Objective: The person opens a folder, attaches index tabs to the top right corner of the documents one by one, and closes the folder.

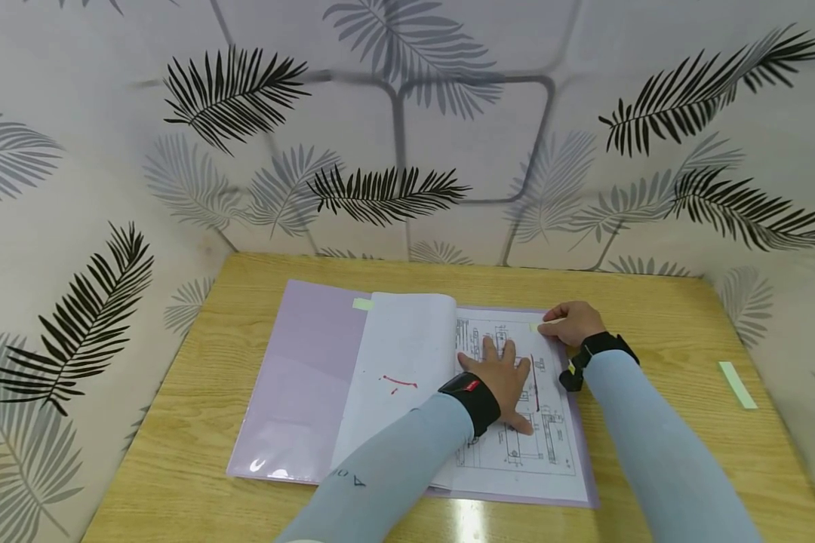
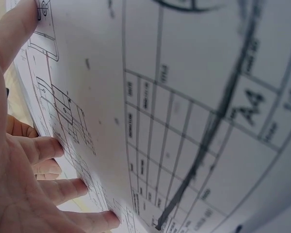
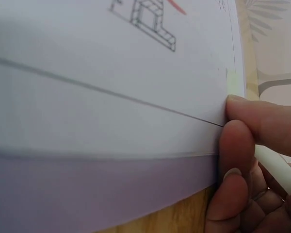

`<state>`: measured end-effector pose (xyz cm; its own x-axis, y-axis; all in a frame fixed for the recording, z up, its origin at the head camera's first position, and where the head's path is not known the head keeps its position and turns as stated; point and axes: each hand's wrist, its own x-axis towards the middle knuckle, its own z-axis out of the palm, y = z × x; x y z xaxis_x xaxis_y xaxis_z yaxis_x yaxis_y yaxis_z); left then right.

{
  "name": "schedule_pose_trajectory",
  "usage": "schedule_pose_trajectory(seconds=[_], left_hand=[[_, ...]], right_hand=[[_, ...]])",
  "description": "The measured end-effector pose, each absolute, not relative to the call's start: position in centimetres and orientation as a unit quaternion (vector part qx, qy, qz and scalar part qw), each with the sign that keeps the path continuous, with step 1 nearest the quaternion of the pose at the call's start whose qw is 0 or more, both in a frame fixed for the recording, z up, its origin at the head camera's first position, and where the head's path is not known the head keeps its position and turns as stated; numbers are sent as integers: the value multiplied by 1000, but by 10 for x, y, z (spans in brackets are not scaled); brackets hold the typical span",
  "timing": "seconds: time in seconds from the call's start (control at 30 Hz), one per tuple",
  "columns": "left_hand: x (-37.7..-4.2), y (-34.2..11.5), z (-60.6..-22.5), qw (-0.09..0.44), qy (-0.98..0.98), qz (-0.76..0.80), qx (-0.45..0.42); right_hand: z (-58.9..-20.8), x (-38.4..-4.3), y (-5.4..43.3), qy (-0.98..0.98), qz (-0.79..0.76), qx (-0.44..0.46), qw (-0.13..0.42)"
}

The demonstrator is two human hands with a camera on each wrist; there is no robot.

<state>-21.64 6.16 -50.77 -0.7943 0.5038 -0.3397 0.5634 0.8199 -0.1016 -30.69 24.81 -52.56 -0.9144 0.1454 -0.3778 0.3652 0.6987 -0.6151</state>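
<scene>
A lilac folder [image 1: 299, 377] lies opened flat on the table, with white pages in it. On its right-hand page [image 1: 564, 467], printed with technical drawings and a red pen line, my left hand [image 1: 499, 381] rests with fingers spread. In the left wrist view those fingers [image 2: 48, 194] lie over the drawing. At that page's upper right edge, my right hand [image 1: 573, 324] pinches a pale green sticky tab [image 3: 233, 82] with curled fingers. The turned left page [image 1: 407, 339] carries red marks.
Another pale green sticky tab [image 1: 363, 304] stands at the top of the left page. A loose pale green strip [image 1: 737, 385] lies on the wooden table [image 1: 672, 324] at the right. Leaf-patterned walls [image 1: 407, 136] enclose the table's back and sides.
</scene>
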Motion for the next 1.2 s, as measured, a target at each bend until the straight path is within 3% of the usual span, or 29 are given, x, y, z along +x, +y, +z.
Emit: schedule_pose_trajectory(seconds=[0.93, 1.2], left_hand=[[-221, 64, -520, 143, 941, -113, 286], [-221, 63, -517, 140, 941, -112, 288]], right_hand=[[-531, -308, 251, 909, -366, 132, 150], [-524, -303, 236, 925, -330, 147, 117]])
